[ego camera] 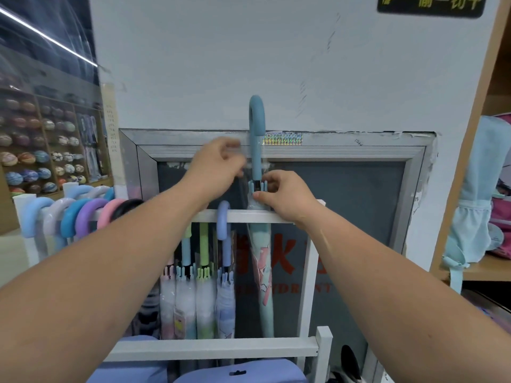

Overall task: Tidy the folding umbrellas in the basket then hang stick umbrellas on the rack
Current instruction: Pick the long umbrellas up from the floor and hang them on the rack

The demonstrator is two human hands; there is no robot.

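Observation:
A teal stick umbrella (257, 139) stands upright behind the white rack's top bar (249, 217), its hooked handle pointing up. My right hand (282, 197) pinches the top of its canopy just under the handle. My left hand (218, 167) is beside the handle shaft, fingers curled on the clear plastic wrap there. A light blue hooked umbrella (224, 233) hangs from the bar just left of it. Several more stick umbrellas (193, 272) hang below, and a row of coloured hook handles (83, 217) sits on the bar's left part.
A grey metal-framed panel (414, 189) fills the wall behind the rack. Blue packaged items (237, 374) lie at the bottom edge. A wooden shelf (486, 266) with a pale blue bag (475, 203) stands on the right. Shelves of balls (41, 156) are far left.

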